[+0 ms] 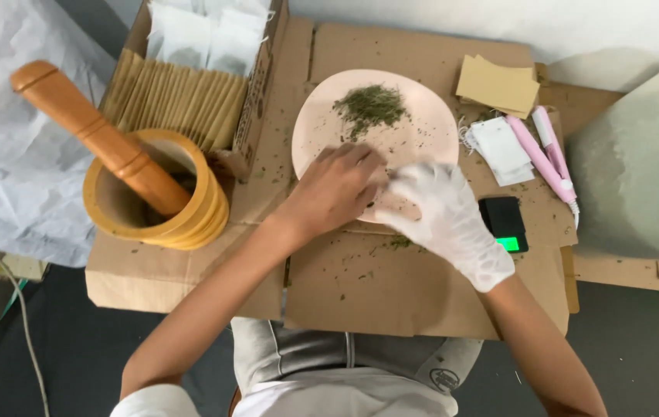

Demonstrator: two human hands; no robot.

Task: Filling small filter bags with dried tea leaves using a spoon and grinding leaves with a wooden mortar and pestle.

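Dried green herb (371,104) sits heaped at the far side of the pale pink plate (321,116), crumbs scattered over the flattened cardboard (391,286) under it. My bare left hand (335,188) and white-gloved right hand (443,210) meet over the plate's near rim, fingers curled and pinching together; what they grip is hidden, I cannot tell. Wooden mortar (113,205) with pestle (94,131) stands to the left, sachets (499,147) and a pink sealer tool (542,154) to the right. Judgement: work low over the plate, small pinches, so crumbs stay on it
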